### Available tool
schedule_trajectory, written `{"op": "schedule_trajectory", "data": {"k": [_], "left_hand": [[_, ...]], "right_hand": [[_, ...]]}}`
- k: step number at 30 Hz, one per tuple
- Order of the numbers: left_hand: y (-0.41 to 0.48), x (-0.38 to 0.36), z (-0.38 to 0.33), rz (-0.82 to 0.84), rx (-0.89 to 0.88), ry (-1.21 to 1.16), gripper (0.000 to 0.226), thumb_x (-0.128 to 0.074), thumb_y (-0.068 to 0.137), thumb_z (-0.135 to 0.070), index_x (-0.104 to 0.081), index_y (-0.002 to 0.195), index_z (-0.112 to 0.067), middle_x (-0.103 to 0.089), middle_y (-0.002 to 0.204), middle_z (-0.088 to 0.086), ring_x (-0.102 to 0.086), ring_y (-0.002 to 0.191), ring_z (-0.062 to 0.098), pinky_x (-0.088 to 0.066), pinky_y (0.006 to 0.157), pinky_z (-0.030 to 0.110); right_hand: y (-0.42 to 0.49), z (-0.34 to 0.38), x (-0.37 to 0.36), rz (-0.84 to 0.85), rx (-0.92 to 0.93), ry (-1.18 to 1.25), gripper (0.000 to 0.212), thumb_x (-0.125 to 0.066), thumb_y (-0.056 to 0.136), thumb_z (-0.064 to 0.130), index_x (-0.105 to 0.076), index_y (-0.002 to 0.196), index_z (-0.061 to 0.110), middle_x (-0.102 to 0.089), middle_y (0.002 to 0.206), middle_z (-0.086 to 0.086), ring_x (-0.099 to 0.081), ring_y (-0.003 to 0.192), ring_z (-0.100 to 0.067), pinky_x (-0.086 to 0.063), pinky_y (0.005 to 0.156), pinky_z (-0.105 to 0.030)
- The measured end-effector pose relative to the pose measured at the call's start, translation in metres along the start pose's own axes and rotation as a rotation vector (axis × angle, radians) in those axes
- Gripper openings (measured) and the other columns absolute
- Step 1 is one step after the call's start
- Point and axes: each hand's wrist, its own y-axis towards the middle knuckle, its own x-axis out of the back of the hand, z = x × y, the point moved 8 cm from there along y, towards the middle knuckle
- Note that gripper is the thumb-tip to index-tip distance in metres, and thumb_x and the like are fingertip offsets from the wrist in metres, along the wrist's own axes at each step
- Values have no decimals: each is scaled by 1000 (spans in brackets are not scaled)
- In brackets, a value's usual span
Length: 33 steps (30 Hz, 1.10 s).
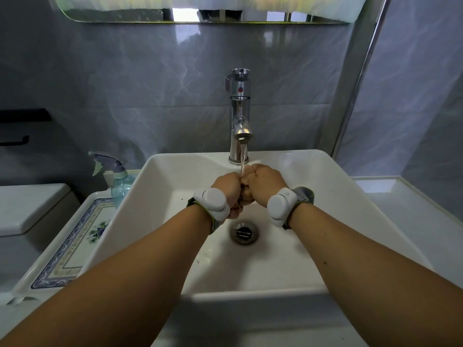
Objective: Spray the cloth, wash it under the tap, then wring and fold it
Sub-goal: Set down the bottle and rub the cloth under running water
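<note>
A small tan cloth (pixel 246 194) is bunched between my two fists over the white sink (pixel 160 176). My left hand (pixel 226 187) and my right hand (pixel 264 182) are both closed on it, knuckles pressed together, so most of the cloth is hidden. Water runs from the chrome tap (pixel 240 116) in a thin stream onto the cloth and my fingers. A blue-green spray bottle (pixel 119 181) stands on the ledge left of the sink, apart from my hands.
The drain (pixel 243 232) lies below my wrists. A patterned tile ledge (pixel 75 246) runs along the sink's left side, with a toilet tank (pixel 32 206) beyond it. A white counter (pixel 406 204) extends to the right. A mirror (pixel 205 8) hangs above.
</note>
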Motion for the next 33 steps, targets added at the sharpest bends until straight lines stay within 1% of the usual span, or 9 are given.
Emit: {"op": "schedule_trajectory", "data": {"k": [4,8,14,19,21,24,27,31,33], "left_hand": [[4,9,-5,-38,-80,8,38,-36,95,-11,-49,59,-15,-50,50,5,-40,36,16,-33,48,22],[8,22,4,-103,-26,-183,42,-31,96,-20,-53,60,-14,-55,47,5,-46,33,15,-39,46,21],[10,16,7,-17,-5,-274,57,-30,97,-17,-58,48,-19,-53,47,1,-48,37,13,-36,53,25],[9,-1,9,-51,-15,-196,53,-39,103,-51,-68,76,-16,-66,67,12,-63,66,20,-52,51,22],[4,-6,11,0,18,-158,67,-29,103,-59,-64,66,-16,-64,61,11,-58,51,20,-47,46,20],[2,-6,10,54,2,-86,65,-27,100,-49,-45,45,-21,-48,48,3,-37,38,16,-26,44,16],[4,-2,6,31,-12,-32,53,-31,96,-30,-39,44,-23,-42,45,-1,-29,37,15,-21,44,17],[2,11,0,-63,-47,-26,38,-34,92,-21,-48,57,-15,-52,51,6,-39,39,18,-28,46,20],[2,18,-1,-111,-58,-52,34,-38,90,-19,-57,63,-11,-60,54,9,-48,43,21,-37,49,23]], "right_hand": [[-3,-8,-2,5,-82,227,37,-34,106,37,-64,97,16,-73,92,-15,-74,70,-35,-60,60,-38],[-5,-6,4,-41,-64,304,33,-48,100,39,-65,90,12,-72,82,-11,-71,57,-29,-48,40,-22],[-9,8,14,-159,73,361,35,-58,97,47,-54,81,16,-62,77,1,-57,68,-11,-41,59,-22],[-10,15,10,-126,138,286,39,-57,97,52,-60,91,14,-67,79,1,-60,70,-8,-42,60,-16],[-9,13,11,-124,138,251,37,-52,100,52,-57,83,20,-66,77,2,-60,70,-9,-43,61,-18],[-4,7,11,-97,91,192,31,-46,104,42,-57,84,23,-66,82,0,-62,77,-20,-47,69,-28],[0,0,10,-85,39,137,31,-42,105,32,-64,97,12,-70,96,-10,-67,92,-32,-55,82,-38],[-4,-10,1,24,-112,296,32,-43,101,29,-68,92,12,-74,76,-14,-74,64,-38,-62,56,-39],[-3,-8,-3,66,-110,314,30,-44,96,27,-68,87,12,-74,70,-14,-74,59,-37,-64,56,-47]]}}
